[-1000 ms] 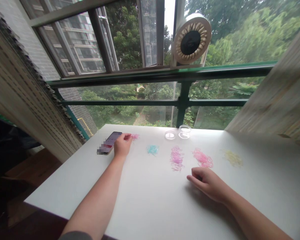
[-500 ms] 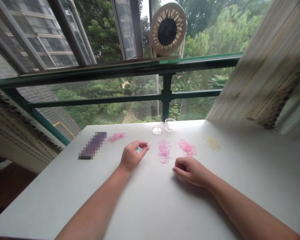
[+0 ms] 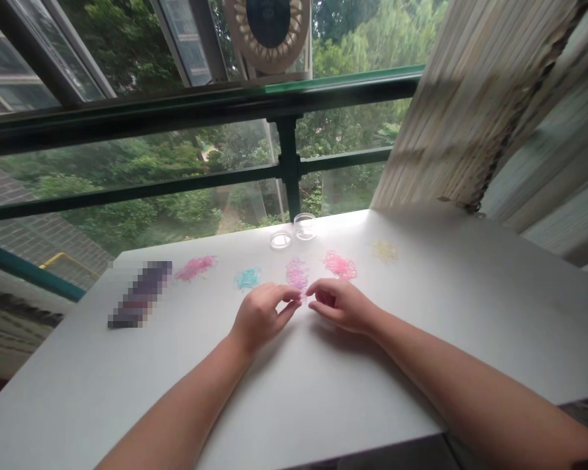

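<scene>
My left hand is over the white table with thumb and index finger pinched together. Whatever lies between those fingertips is too small to make out. Close beside it, my right hand has its fingers curled and a gap between thumb and index tip. The fingertips of both hands nearly meet at the near end of a purple pile of thin bands. Behind my left hand lies a blue pile of bands. A coral-pink pile of bands sits just beyond my right hand.
A pink pile lies at left, a yellow one at right. A clear round container and a clear lid stand near the table's back edge. A blurred-out dark object is far left. A round fan is by the window.
My hands have come together, the right moving in toward the left. The blue pile, partly hidden before, now shows fully. The camera view has turned right and down.
</scene>
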Motion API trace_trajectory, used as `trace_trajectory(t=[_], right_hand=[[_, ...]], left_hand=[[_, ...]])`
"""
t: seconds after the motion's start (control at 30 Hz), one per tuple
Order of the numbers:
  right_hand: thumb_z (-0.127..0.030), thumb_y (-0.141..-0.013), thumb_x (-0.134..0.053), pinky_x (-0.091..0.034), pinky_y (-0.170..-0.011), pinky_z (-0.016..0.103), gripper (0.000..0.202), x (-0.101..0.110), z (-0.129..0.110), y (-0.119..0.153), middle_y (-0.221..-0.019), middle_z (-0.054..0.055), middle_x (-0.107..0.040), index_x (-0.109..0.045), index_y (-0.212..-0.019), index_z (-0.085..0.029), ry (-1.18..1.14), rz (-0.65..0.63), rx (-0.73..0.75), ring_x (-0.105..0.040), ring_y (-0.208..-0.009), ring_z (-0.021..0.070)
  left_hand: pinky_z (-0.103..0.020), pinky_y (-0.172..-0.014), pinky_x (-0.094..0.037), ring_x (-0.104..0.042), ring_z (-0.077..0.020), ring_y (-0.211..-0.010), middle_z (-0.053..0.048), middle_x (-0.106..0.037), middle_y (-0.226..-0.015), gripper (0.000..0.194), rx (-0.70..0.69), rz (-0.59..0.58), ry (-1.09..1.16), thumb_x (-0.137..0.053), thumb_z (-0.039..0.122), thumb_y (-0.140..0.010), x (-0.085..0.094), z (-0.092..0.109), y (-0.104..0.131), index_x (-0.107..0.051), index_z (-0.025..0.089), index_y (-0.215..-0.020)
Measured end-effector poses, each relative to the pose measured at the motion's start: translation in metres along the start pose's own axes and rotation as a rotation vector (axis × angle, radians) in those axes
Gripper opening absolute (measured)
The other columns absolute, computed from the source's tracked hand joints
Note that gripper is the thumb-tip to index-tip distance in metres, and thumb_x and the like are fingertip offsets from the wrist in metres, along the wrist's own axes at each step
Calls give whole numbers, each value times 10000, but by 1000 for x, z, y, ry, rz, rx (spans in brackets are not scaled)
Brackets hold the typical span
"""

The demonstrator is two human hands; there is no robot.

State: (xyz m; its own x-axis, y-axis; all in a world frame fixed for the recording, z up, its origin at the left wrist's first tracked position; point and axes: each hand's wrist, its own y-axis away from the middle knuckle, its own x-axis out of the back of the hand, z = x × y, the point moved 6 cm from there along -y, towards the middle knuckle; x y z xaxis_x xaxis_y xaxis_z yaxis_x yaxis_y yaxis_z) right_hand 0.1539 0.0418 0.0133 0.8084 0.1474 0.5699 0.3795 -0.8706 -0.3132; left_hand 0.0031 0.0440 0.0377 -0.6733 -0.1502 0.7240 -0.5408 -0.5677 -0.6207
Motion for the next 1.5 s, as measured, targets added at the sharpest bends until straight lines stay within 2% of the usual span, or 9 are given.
trace_trajectory(t=[0.27,0.57,0.93,1.03,1.1,1.2,1.37,1.43,1.5], right_hand=[[-192,-788,-557,-341,-496,200,120,0,-2,-1,-610,-29,-518,-599,-897,-165,-5,17,4,-415,-506,74],[-182,-790,-547,-336,-496,200,62,1,-2,-2,-591,-26,-503,-602,-807,-160,19,24,19,-411,-518,79],[-169,-803,-527,-337,-517,209,54,-3,-3,-3,-613,-20,-523,-568,-767,-165,18,-22,12,-424,-545,91],[-159,-798,-528,-333,-518,211,48,-1,-4,-2,-610,-21,-522,-560,-763,-166,36,-23,9,-422,-543,91],[-152,-793,-529,-328,-514,210,49,1,-4,-2,-608,-22,-516,-556,-755,-167,52,-7,6,-414,-539,90],[-145,-788,-528,-327,-514,209,54,4,-2,-2,-611,-20,-514,-558,-750,-167,78,19,-12,-412,-539,89],[-155,-783,-537,-330,-521,215,51,8,5,-3,-606,-17,-522,-569,-744,-166,106,56,-56,-423,-542,91],[-156,-778,-541,-327,-518,215,51,9,8,-4,-601,-19,-522,-574,-741,-166,112,78,-68,-423,-538,90],[-148,-769,-547,-326,-517,215,54,9,10,-5,-598,-22,-523,-583,-734,-167,129,97,-70,-424,-534,89]], left_hand=[[-265,-688,-492,-641,-141,-704,-24,-705,-775,120,-7,-2,17,-578,253,-817,1,3,-1,-647,209,-905],[-269,-692,-504,-643,-145,-715,-33,-708,-792,135,8,-9,14,-571,260,-815,0,3,-1,-649,204,-909],[-303,-732,-496,-626,-163,-762,-43,-694,-834,122,27,7,107,-574,206,-795,3,5,-3,-650,212,-890],[-295,-743,-495,-624,-162,-766,-40,-690,-827,116,53,7,112,-569,199,-793,6,-1,-3,-653,206,-873],[-290,-752,-496,-624,-162,-758,-37,-690,-815,115,108,-5,72,-565,216,-791,10,-14,-2,-658,206,-859],[-284,-759,-499,-631,-169,-752,-22,-696,-800,126,267,-7,-59,-578,257,-767,24,-54,2,-671,209,-837],[-276,-727,-508,-651,-184,-734,-19,-712,-829,182,645,174,-265,-619,310,-711,72,-138,29,-697,202,-835],[-286,-734,-507,-655,-203,-763,-30,-715,-835,211,801,202,-353,-629,316,-696,90,-161,43,-707,203,-857],[-297,-726,-505,-655,-227,-786,-45,-715,-826,244,941,153,-429,-627,336,-693,100,-174,53,-716,200,-874]])
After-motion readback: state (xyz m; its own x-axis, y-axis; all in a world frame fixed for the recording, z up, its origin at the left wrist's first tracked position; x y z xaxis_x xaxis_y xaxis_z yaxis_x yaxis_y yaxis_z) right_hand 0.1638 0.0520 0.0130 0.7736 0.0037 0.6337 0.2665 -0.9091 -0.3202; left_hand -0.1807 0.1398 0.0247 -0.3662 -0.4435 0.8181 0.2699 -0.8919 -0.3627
